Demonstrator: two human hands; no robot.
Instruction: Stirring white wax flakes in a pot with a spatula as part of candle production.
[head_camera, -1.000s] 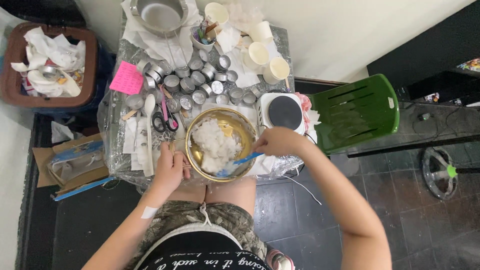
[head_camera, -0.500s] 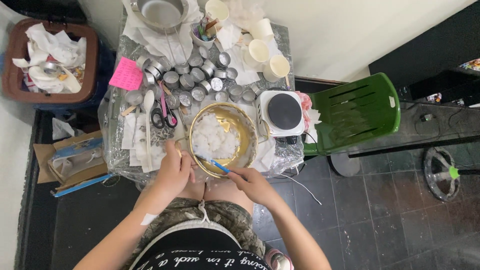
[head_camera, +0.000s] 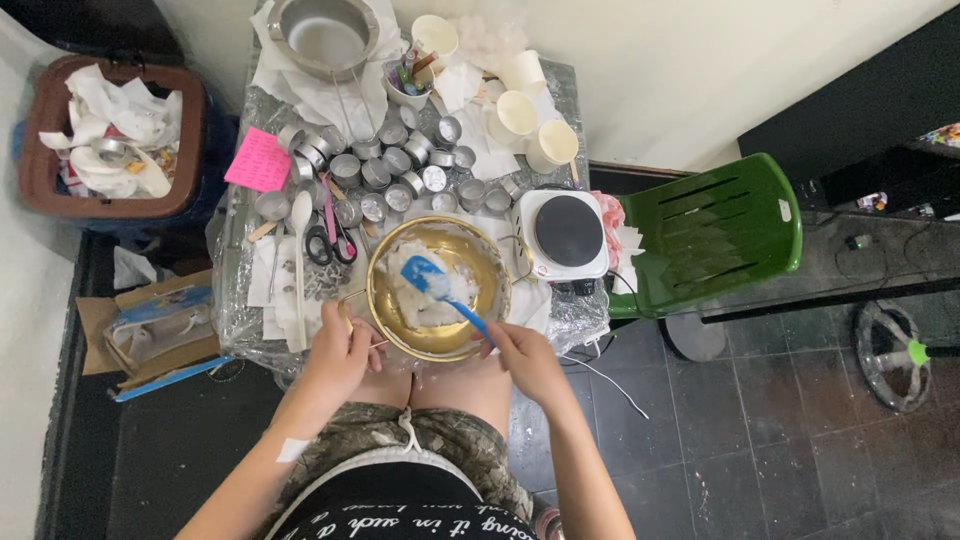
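A brass-coloured bowl (head_camera: 484, 252) sits at the near edge of a small cluttered table, holding white flaky material (head_camera: 418, 300). My left hand (head_camera: 340, 350) grips the bowl's handle on its left rim. My right hand (head_camera: 522, 358) holds the handle of a blue spatula (head_camera: 436, 281), whose blade rests in the white material. Both hands are at the table's front edge, just above my knees.
Several small metal tins (head_camera: 400, 175) crowd the table behind the bowl, with scissors (head_camera: 330, 240), a white spoon (head_camera: 300, 250), paper cups (head_camera: 520, 110) and a steel pot (head_camera: 325, 35). A white hotplate (head_camera: 566, 233) stands right; beyond it a green chair (head_camera: 715, 235). A waste bin (head_camera: 110, 140) stands left.
My right hand moved from the bowl's right rim to its near side. The spatula now lies flatter with its blade up in the white material. The left hand stays on the handle.
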